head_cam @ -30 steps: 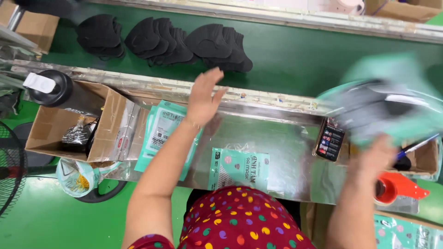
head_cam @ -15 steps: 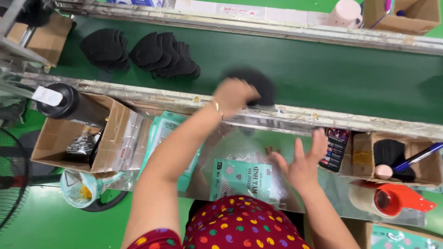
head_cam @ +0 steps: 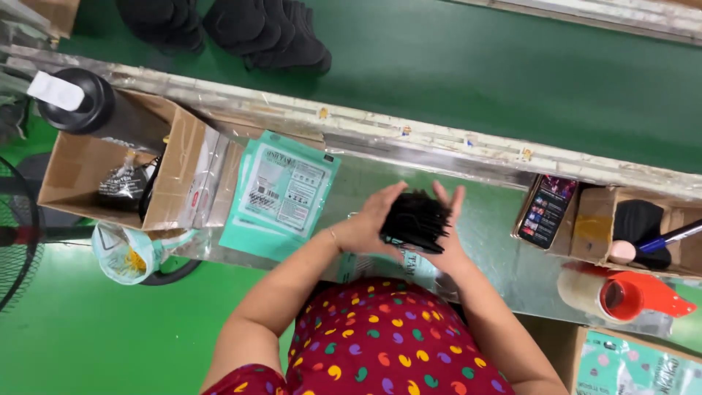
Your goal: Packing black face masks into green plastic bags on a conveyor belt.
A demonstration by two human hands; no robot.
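Black masks (head_cam: 414, 221), a stacked bundle, pressed between both hands above the near edge of the counter (head_cam: 490, 219), straight in front of the person's spotted red garment. Left hand (head_cam: 368, 223) cupped against the bundle's left side, fingers pointing up and away. Right hand (head_cam: 448, 232) flat against its right side, fingers likewise raised. Both hands hold the bundle; palms face each other, narrow gap filled by the stack. Below the bundle, a teal printed pouch (head_cam: 398, 265) lies on the counter, mostly hidden by the wrists.

Near right corner: roll of tape on a red dispenser (head_cam: 621, 295) at the counter's edge, and a teal-printed carton (head_cam: 635, 364) lower still. Left of the hands, a pile of teal packaging pouches (head_cam: 281, 194) lies fanned on the counter, well apart from the bundle. Further left, an open cardboard box (head_cam: 157, 172) with a dark bottle (head_cam: 91, 110) resting across its far rim; a clear bag (head_cam: 124, 252) hangs under it.

Right side, toward the counter's far edge: a phone (head_cam: 546, 211) with lit screen leaning upright, beside a small cardboard box (head_cam: 629, 230) holding a dark item and a pen.

Beyond the counter's metal rail, a green belt (head_cam: 475, 80); more black masks in piles (head_cam: 267, 33) sit on it at far left.
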